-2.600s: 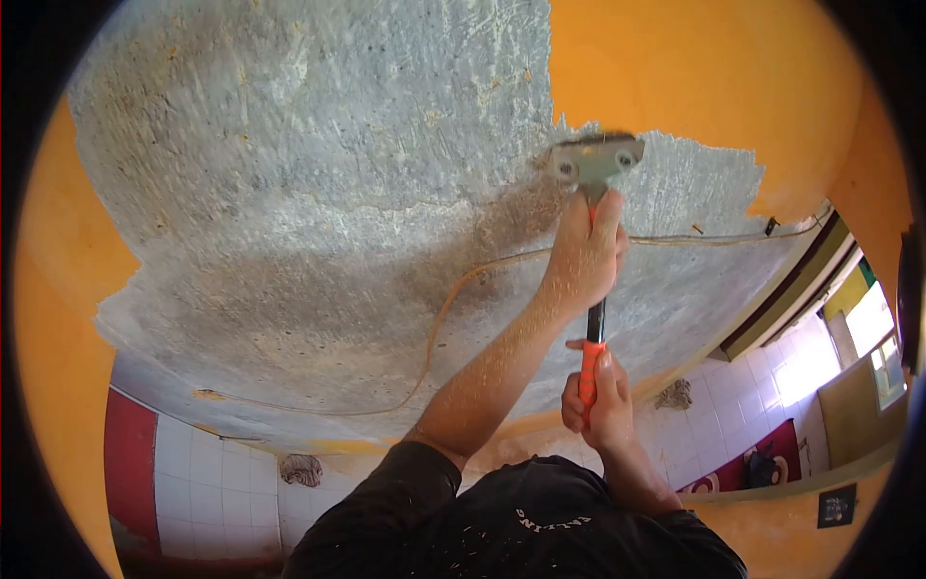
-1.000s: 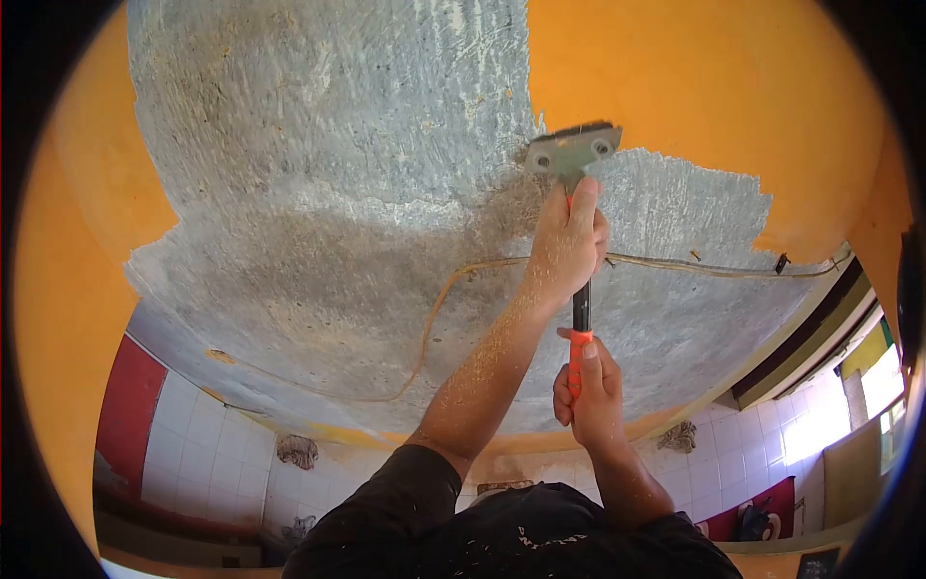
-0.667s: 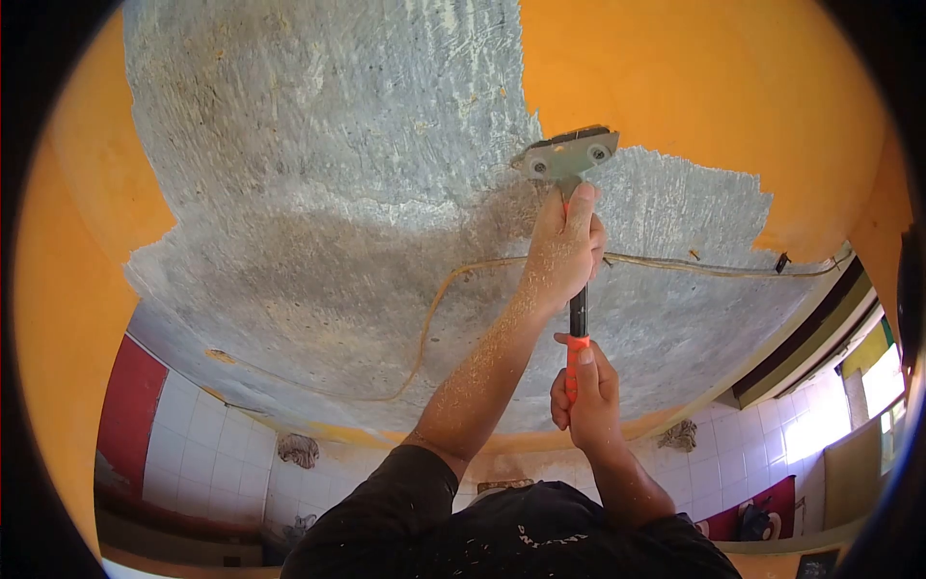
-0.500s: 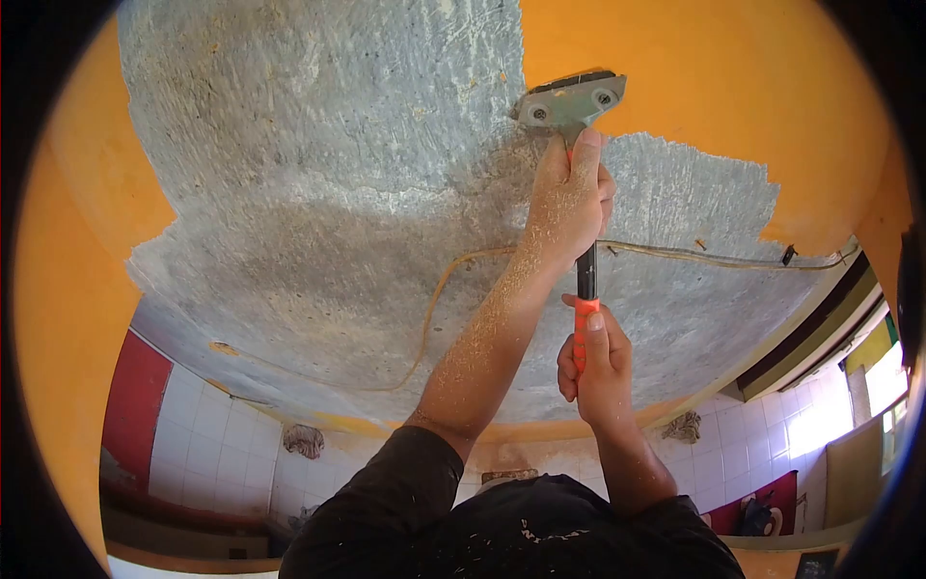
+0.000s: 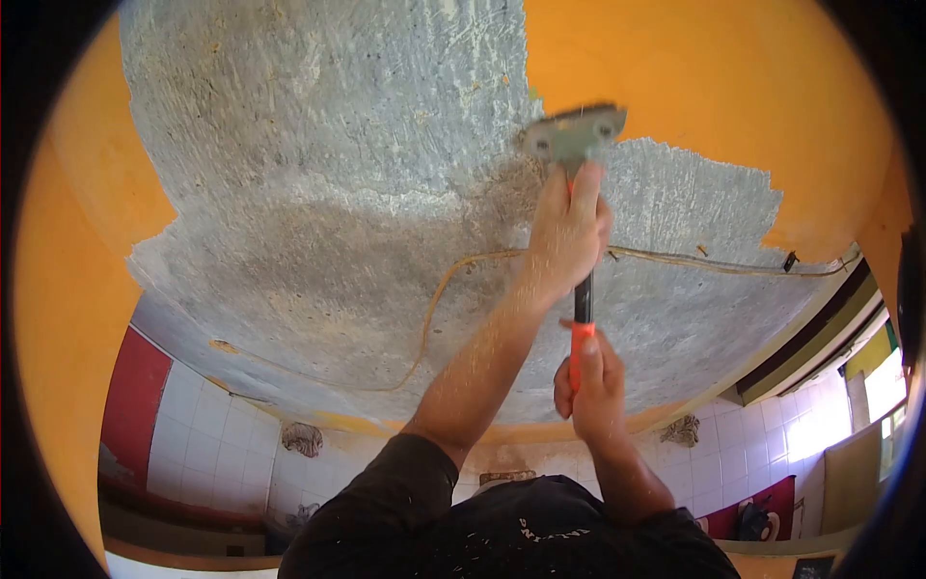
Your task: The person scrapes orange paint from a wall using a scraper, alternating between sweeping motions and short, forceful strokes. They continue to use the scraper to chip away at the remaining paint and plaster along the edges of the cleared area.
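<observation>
A wide-bladed scraper [image 5: 579, 138] with a screwed-on metal head lies against the surface before me, at the edge between orange paint [image 5: 704, 68] and bared grey plaster [image 5: 328, 125]. Just below its head, my left hand [image 5: 567, 232] is closed around the upper handle. Farther down, my right hand [image 5: 598, 386] is wrapped round the orange grip at the handle's end. Dust and small flakes cling to my left forearm. The head is slightly blurred, and the blade's contact with the paint cannot be made out clearly.
A thin cable [image 5: 439, 299] curves across the grey plaster and runs right to a small dark fixture [image 5: 791, 261]. Nails stick out near it. White tiles [image 5: 203, 434] and a red panel [image 5: 135, 405] show at lower left; a bright window [image 5: 883, 381] is at right.
The scraper and both hands have moved down toward my body. The blade's head has drawn away from the orange paint above it. Both hands keep their hold on the handle.
</observation>
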Available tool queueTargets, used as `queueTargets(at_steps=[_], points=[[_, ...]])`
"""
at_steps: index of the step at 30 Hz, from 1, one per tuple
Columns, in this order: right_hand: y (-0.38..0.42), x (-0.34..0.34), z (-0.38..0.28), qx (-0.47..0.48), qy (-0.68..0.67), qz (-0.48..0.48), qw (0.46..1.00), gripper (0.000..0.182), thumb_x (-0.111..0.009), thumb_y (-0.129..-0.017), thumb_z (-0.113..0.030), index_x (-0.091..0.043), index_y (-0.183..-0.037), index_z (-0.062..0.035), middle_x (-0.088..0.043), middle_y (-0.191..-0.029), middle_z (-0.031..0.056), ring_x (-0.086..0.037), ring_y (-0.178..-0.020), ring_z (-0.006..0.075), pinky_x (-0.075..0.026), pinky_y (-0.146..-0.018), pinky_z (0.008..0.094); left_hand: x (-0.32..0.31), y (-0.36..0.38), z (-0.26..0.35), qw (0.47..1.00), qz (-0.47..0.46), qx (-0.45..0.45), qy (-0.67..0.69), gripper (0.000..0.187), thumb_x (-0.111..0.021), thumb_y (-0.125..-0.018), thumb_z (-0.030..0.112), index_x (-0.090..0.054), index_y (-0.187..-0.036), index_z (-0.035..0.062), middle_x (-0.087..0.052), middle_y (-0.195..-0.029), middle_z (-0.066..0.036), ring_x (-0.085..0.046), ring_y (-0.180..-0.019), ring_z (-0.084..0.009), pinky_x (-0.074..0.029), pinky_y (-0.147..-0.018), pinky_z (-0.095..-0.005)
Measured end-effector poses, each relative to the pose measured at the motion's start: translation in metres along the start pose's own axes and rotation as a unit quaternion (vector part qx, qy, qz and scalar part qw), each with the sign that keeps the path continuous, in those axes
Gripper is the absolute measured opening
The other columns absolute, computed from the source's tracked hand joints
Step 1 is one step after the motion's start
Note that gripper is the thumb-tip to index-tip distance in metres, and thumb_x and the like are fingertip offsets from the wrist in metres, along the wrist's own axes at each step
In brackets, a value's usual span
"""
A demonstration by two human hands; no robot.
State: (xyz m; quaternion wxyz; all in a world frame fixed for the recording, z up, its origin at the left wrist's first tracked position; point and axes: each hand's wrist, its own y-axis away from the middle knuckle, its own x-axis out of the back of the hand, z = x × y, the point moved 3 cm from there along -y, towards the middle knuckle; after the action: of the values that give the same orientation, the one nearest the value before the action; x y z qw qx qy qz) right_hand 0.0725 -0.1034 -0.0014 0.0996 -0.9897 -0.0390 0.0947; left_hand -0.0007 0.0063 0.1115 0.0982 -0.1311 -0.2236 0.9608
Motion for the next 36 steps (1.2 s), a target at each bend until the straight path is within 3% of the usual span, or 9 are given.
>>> queueTargets(at_steps=[2, 9, 12, 15, 17, 21, 25, 31, 36], points=[[0.007, 0.004, 0.013, -0.026, -0.029, 0.000, 0.999, 0.053, -0.036, -0.104, -0.044, -0.051, -0.129, 0.0006, -0.041, -0.050, -0.0002, -0.038, -0.038, 0.0067, -0.031, -0.038, 0.0233, 0.003, 0.010, -0.019, 0.999, 0.010, 0.033, 0.034, 0.030, -0.045, -0.102, 0.037, -0.042, -0.096, 0.0080, -0.038, -0.056, 0.003, -0.035, -0.040, -0.0065, -0.028, -0.035, -0.0249], [0.016, 0.005, 0.020, -0.055, -0.049, 0.010, 0.997, 0.049, -0.037, -0.105, -0.039, -0.051, -0.130, 0.0013, -0.043, -0.053, 0.0000, -0.038, -0.038, 0.0066, -0.031, -0.038, 0.0233, 0.003, 0.015, -0.024, 0.998, 0.020, 0.044, 0.033, 0.032, -0.046, -0.102, 0.040, -0.040, -0.099, 0.0083, -0.039, -0.058, 0.003, -0.035, -0.041, -0.0064, -0.030, -0.037, -0.0239], [0.026, 0.005, 0.019, 0.005, -0.002, 0.045, 0.999, 0.041, -0.041, -0.104, -0.028, -0.050, -0.131, 0.0022, -0.045, -0.055, 0.0016, -0.038, -0.039, 0.0072, -0.032, -0.038, 0.0226, 0.004, 0.020, -0.016, 0.998, 0.012, 0.062, 0.019, 0.035, -0.042, -0.104, 0.039, -0.046, -0.112, 0.0050, -0.039, -0.062, 0.003, -0.037, -0.045, -0.0061, -0.035, -0.041, -0.0246], [0.037, 0.006, 0.009, 0.068, 0.058, 0.125, 0.988, 0.038, -0.058, -0.096, -0.010, -0.050, -0.130, 0.0027, -0.054, -0.065, 0.0034, -0.050, -0.052, 0.0072, -0.038, -0.048, 0.0235, 0.008, 0.025, 0.003, 0.985, -0.038, 0.059, 0.156, 0.035, -0.042, -0.104, 0.041, -0.046, -0.112, 0.0069, -0.042, -0.066, 0.002, -0.040, -0.050, -0.0077, -0.038, -0.047, -0.0263], [0.040, 0.002, -0.018, 0.210, 0.256, 0.198, 0.922, 0.041, -0.067, -0.088, -0.003, -0.054, -0.127, 0.0025, -0.061, -0.076, 0.0104, -0.058, -0.061, 0.0134, -0.045, -0.055, 0.0281, 0.012, 0.026, 0.011, 0.964, -0.044, 0.063, 0.256, 0.036, -0.042, -0.103, 0.045, -0.048, -0.112, 0.0108, -0.043, -0.070, 0.001, -0.040, -0.054, -0.0089, -0.037, -0.053, -0.0275], [0.035, -0.008, -0.021, 0.284, 0.329, 0.237, 0.869, 0.038, -0.072, -0.081, -0.001, -0.062, -0.118, 0.0012, -0.064, -0.083, 0.0152, -0.064, -0.067, 0.0227, -0.050, -0.059, 0.0328, 0.028, 0.029, 0.004, 0.938, -0.022, 0.083, 0.336, 0.039, -0.035, -0.103, 0.051, -0.050, -0.110, 0.0162, -0.037, -0.068, 0.004, -0.033, -0.053, -0.0079, -0.032, -0.051, -0.0252], [0.031, -0.018, -0.012, 0.243, 0.323, 0.192, 0.894, 0.038, -0.070, -0.083, 0.001, -0.063, -0.120, 0.0009, -0.066, -0.086, 0.0163, -0.065, -0.069, 0.0234, -0.051, -0.060, 0.0323, 0.045, 0.031, -0.011, 0.932, -0.014, 0.095, 0.348, 0.041, -0.030, -0.104, 0.053, -0.049, -0.107, 0.0169, -0.034, -0.065, 0.006, -0.028, -0.050, -0.0057, -0.026, -0.046, -0.0212], [0.024, -0.022, -0.038, 0.227, 0.305, 0.201, 0.903, 0.036, -0.065, -0.089, -0.001, -0.062, -0.125, 0.0027, -0.071, -0.099, 0.0177, -0.064, -0.073, 0.0129, -0.050, -0.064, 0.0265, 0.034, 0.009, 0.011, 0.928, -0.077, 0.089, 0.354, 0.040, -0.030, -0.103, 0.054, -0.047, -0.108, 0.0174, -0.033, -0.065, 0.006, -0.030, -0.051, -0.0057, -0.028, -0.047, -0.0232], [0.040, -0.024, -0.061, 0.155, 0.337, 0.203, 0.906, 0.037, -0.063, -0.089, 0.001, -0.061, -0.126, 0.0033, -0.072, -0.099, 0.0182, -0.065, -0.077, 0.0122, -0.050, -0.067, 0.0256, 0.034, 0.016, 0.006, 0.905, -0.140, 0.083, 0.394, 0.038, -0.032, -0.103, 0.054, -0.046, -0.109, 0.0189, -0.032, -0.065, 0.006, -0.030, -0.050, -0.0063, -0.031, -0.049, -0.0242]])
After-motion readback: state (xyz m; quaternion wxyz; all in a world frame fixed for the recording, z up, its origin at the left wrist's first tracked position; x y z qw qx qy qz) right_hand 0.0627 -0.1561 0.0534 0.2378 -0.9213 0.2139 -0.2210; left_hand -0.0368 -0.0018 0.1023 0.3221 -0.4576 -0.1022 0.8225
